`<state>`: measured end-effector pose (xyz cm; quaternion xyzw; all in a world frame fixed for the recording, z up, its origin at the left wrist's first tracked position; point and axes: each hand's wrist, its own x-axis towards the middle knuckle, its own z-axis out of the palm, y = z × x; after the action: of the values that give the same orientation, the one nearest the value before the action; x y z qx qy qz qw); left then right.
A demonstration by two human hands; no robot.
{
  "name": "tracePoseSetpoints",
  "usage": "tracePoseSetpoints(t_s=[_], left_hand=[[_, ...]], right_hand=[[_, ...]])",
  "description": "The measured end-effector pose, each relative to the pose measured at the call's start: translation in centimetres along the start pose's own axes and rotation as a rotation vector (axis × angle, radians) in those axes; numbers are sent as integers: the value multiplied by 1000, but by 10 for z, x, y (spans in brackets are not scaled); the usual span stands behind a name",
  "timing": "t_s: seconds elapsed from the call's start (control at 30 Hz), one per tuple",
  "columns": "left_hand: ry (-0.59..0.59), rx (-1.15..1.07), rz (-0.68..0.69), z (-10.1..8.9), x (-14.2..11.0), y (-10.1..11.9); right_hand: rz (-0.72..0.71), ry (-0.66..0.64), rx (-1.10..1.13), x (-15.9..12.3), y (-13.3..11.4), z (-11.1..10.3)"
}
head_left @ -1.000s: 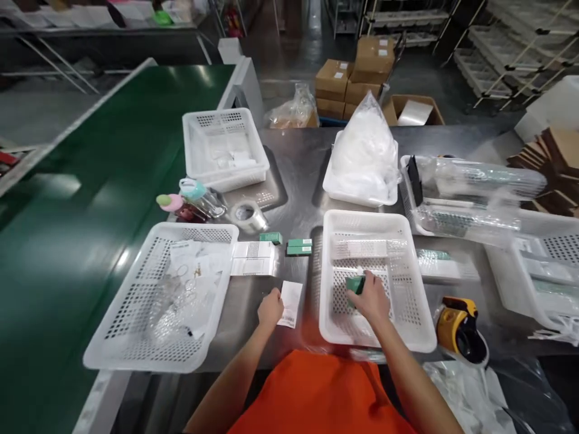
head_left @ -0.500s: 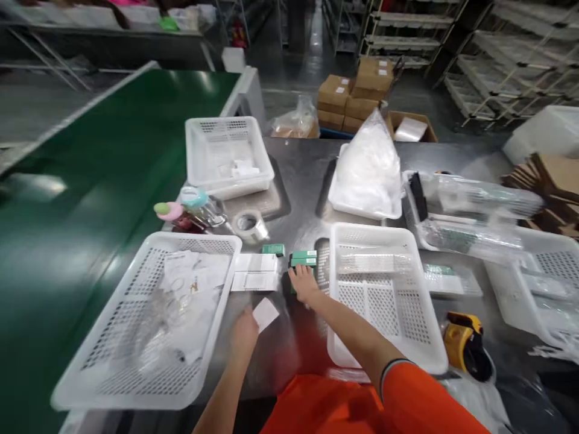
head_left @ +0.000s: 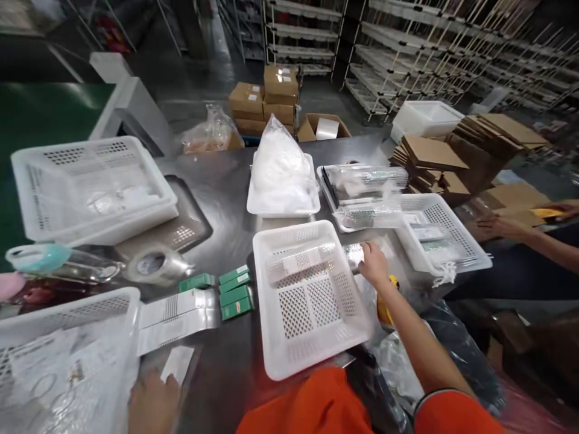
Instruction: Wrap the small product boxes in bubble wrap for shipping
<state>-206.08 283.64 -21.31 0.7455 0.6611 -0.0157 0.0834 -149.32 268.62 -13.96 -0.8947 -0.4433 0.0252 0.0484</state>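
Note:
My left hand [head_left: 154,401], blurred, pinches a small white paper slip [head_left: 178,363] at the lower left, beside the basket of bagged items [head_left: 131,301]. My right hand [head_left: 374,265] reaches past the white perforated basket [head_left: 266,337], its fingers closed on a clear plastic-wrapped package [head_left: 353,255] lying at that basket's right side. A wrapped bundle [head_left: 298,262] lies inside the basket. Several small green boxes [head_left: 235,294] stand in a group on the metal table, next to white printed boxes [head_left: 178,316]. Another green box [head_left: 196,282] lies just behind these.
A tape roll [head_left: 156,265] and bottles [head_left: 58,259] are at the left, near stacked white baskets [head_left: 58,226]. Behind sits a bulging white bag [head_left: 280,169] in a tray. A yellow tape dispenser [head_left: 384,310] is partly behind my right forearm. Another person's hand [head_left: 497,227] shows at right.
My right hand has left the green boxes and moved right, past the basket, to the wrapped package. My left hand still has the slip. The view has turned right.

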Motion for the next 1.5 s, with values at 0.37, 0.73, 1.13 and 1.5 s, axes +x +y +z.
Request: tracePoseSetpoints(t_s=[0.37,0.73,1.13,1.5], left_hand=[[340,92,764,-29,-12,253],[-91,361,936,-19,80,374],[-161,222,931,-44,147,370],[-221,138,919,-48,146,365]], right_hand=[[-377,-302,-244,62,71,55],[-317,247,-329,-35,88,-58],[-672,178,71,-61,-77,-2],[-693,-712,79,52,-129,17]])
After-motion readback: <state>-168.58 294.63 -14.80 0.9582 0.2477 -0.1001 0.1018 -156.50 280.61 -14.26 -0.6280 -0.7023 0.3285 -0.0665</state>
